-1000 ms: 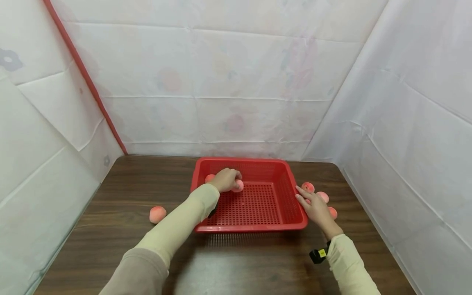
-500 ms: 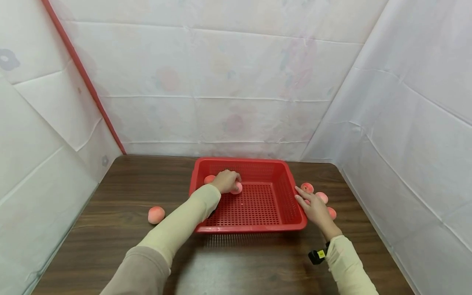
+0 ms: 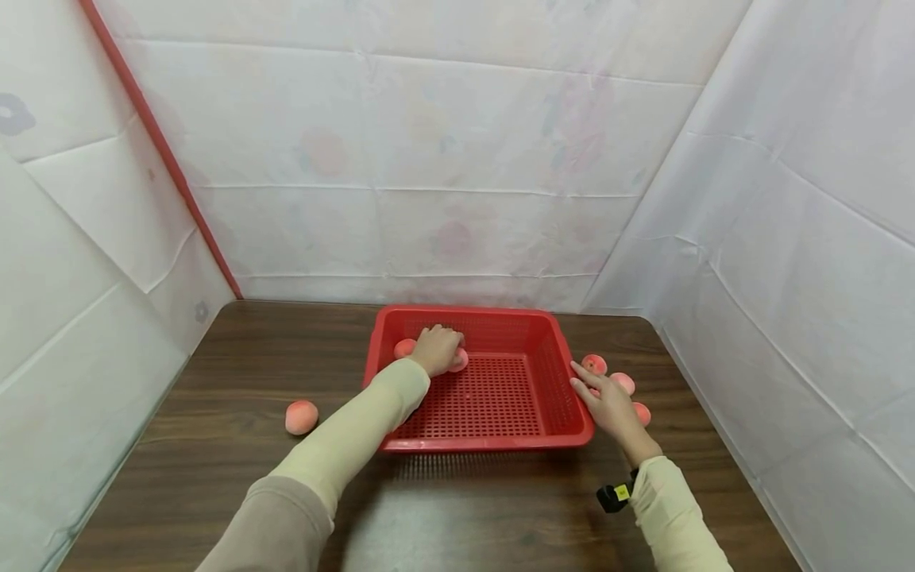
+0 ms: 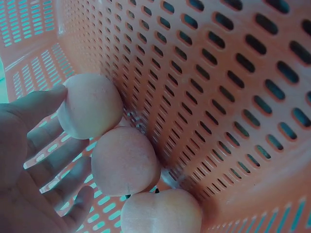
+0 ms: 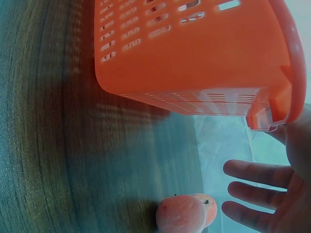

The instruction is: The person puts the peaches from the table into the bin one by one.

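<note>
Inside the red plastic basket (image 3: 493,442), my left hand (image 3: 436,349) holds a peach (image 4: 92,104) between the thumb and the fingers behind it. Two more peaches lie in a row beside it, a middle peach (image 4: 125,160) and a nearer peach (image 4: 160,212), along the perforated wall. My right hand (image 3: 608,401) is at the basket's right side, thumb and index finger touching the rim. Its other three fingers (image 5: 257,173) stretch out straight in the right wrist view, above two peaches on the table.
Several peaches rest on the wooden table (image 3: 472,508) right of the basket, among them a far peach (image 3: 594,364) and a near peach (image 3: 642,413). A single peach (image 3: 302,417) sits left of the basket. A white sheet (image 3: 457,159) hangs behind the table.
The scene shifts very slightly left in the head view. My left hand stays with the peach in the basket's far left part; my right hand keeps its place at the rim.
</note>
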`<state>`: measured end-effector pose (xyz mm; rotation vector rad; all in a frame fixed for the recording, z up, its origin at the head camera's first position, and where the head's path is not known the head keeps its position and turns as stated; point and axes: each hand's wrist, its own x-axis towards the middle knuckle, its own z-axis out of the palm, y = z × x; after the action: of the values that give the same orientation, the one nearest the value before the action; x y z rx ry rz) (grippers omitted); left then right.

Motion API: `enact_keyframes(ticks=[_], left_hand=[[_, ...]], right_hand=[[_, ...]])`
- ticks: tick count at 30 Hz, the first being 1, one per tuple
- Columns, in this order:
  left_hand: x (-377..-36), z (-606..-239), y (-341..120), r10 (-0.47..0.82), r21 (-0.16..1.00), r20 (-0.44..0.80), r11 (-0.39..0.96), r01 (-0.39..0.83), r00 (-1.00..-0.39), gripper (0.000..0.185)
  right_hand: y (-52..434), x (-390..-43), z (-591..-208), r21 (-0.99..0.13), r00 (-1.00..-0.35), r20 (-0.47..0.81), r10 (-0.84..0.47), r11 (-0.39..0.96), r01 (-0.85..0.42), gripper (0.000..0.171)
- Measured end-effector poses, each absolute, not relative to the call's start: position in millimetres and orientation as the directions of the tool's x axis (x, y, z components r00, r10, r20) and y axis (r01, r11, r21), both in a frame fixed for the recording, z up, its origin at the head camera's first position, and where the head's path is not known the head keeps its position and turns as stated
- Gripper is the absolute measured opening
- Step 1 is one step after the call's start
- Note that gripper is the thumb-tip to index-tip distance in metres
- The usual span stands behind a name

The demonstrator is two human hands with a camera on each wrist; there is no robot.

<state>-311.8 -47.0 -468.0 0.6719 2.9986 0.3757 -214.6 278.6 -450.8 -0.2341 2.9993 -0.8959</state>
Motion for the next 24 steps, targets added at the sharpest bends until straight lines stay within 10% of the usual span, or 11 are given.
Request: enact_keyframes(ticks=[24], left_hand=[[-308.1, -461.7, -51.1, 0.419, 0.281, -0.006, 0.872, 0.401, -0.908, 0.035]], right_hand=[[278.5, -214.7, -450.8, -0.547, -0.984, 0.090, -0.151, 0.818, -0.176, 0.049]])
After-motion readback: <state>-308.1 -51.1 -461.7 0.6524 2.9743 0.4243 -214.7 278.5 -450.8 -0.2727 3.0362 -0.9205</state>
